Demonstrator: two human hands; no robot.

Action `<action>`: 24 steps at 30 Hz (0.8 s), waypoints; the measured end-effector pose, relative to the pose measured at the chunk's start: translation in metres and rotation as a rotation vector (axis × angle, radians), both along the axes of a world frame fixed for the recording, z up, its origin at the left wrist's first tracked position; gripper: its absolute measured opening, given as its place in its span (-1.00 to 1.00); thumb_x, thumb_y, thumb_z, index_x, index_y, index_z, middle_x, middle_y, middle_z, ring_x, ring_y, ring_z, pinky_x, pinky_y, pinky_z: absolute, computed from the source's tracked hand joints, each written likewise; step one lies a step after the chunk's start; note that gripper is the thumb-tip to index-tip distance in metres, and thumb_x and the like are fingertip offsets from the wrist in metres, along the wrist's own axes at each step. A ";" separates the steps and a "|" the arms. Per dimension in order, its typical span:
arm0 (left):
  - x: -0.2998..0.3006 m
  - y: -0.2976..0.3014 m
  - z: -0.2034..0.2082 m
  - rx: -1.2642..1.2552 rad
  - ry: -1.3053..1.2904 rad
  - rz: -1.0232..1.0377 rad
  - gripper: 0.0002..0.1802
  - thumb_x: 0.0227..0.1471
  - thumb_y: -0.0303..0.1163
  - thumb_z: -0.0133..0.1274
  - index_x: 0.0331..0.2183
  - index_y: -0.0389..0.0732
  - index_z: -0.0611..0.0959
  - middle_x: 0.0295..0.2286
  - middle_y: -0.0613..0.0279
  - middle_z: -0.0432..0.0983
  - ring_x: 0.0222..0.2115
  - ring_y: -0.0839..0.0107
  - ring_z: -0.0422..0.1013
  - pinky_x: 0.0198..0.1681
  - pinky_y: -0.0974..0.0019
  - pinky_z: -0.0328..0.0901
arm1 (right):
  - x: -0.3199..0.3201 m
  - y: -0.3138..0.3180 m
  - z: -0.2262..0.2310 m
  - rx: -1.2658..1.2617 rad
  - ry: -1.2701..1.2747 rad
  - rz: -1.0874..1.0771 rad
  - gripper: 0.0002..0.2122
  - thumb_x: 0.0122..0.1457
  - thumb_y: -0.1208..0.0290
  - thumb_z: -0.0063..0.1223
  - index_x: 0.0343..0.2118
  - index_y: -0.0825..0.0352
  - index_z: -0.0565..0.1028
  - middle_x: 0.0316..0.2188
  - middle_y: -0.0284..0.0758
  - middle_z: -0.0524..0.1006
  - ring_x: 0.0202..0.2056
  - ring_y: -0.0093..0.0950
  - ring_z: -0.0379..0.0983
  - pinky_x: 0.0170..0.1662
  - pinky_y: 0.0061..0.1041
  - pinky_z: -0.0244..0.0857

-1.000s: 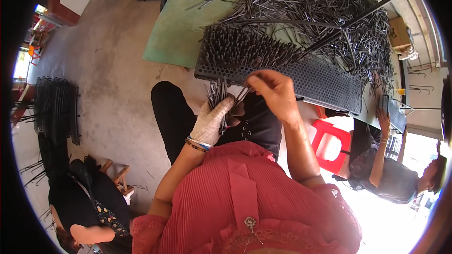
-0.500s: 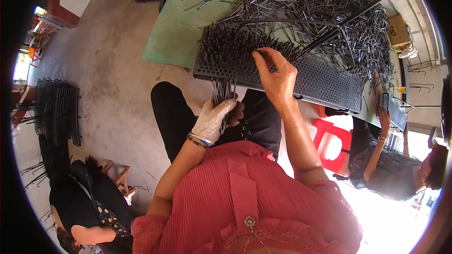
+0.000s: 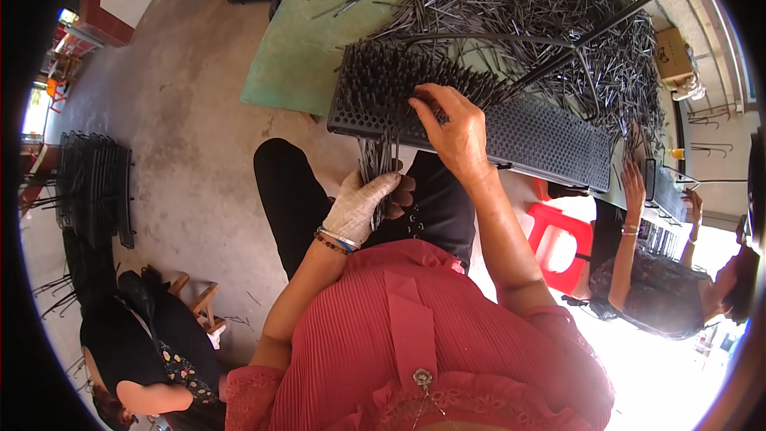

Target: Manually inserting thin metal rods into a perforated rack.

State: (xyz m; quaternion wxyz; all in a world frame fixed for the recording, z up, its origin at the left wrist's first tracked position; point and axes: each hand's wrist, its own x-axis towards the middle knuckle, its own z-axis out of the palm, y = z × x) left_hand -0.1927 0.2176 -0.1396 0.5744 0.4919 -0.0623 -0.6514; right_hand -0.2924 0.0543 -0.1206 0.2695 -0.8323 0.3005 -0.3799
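In front of me a long black perforated tray [image 3: 550, 140] lies along the near edge of a green table [image 3: 275, 64]. Many thin black sticks [image 3: 383, 72] stand upright in the holes of its left part, while holes on the right part show bare. Below the tray's front edge, my left hand [image 3: 357, 206], in a whitish glove, is closed round a bundle of thin black sticks [image 3: 377, 161]. Bare, my right hand [image 3: 459, 132] hovers over the tray beside the standing sticks. Its thumb and forefinger come together in a pinch; anything between them is too small to make out.
A big heap of loose black sticks [image 3: 511, 0] covers the table behind the tray, with a black metal bar [image 3: 630, 12] slanting over it. A red plastic stool [image 3: 558, 247] stands at right, near a co-worker [image 3: 654, 283]. Another person [image 3: 152, 343] sits lower left by stacked black racks [image 3: 92, 191].
My right hand has shifted a little left along the tray, toward the standing sticks. My left hand keeps its bundle nearly in place. The co-worker's hands at right have moved.
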 end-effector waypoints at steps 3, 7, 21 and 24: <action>0.000 -0.001 0.003 -0.065 -0.008 -0.078 -0.66 0.11 -0.31 0.09 -0.14 -0.31 0.50 -0.32 0.11 0.58 -0.41 0.40 0.52 -0.43 0.40 0.43 | -0.001 -0.004 0.002 -0.151 0.018 0.072 -0.87 0.04 0.55 0.21 -0.31 0.40 0.56 -0.36 -0.22 0.57 -0.37 -0.29 0.55 -0.33 -0.46 0.42; -0.002 -0.003 0.004 -0.082 0.032 -0.066 -0.68 0.11 -0.31 0.09 -0.15 -0.32 0.50 -0.32 0.12 0.58 -0.41 0.41 0.52 -0.43 0.40 0.44 | -0.001 -0.003 0.001 -0.125 0.021 0.065 -0.86 0.04 0.55 0.21 -0.31 0.39 0.56 -0.33 -0.21 0.55 -0.35 -0.27 0.54 -0.30 -0.45 0.42; -0.003 -0.003 0.015 -0.170 0.001 -0.093 -0.66 0.11 -0.33 0.10 -0.12 -0.33 0.51 -0.30 0.13 0.58 -0.40 0.43 0.51 -0.40 0.43 0.44 | -0.028 0.028 0.003 0.712 0.071 0.155 -0.77 0.13 0.36 0.23 -0.31 0.48 0.58 -0.47 -0.35 0.58 -0.47 -0.64 0.43 -0.41 -0.63 0.29; -0.005 -0.001 0.012 -0.134 0.012 -0.089 -0.64 0.11 -0.30 0.11 -0.11 -0.31 0.51 -0.29 0.14 0.58 -0.39 0.43 0.52 -0.40 0.43 0.43 | -0.032 0.026 0.003 0.866 0.040 0.174 -0.77 0.11 0.38 0.23 -0.31 0.49 0.58 -0.47 -0.33 0.60 -0.44 -0.65 0.46 -0.40 -0.64 0.31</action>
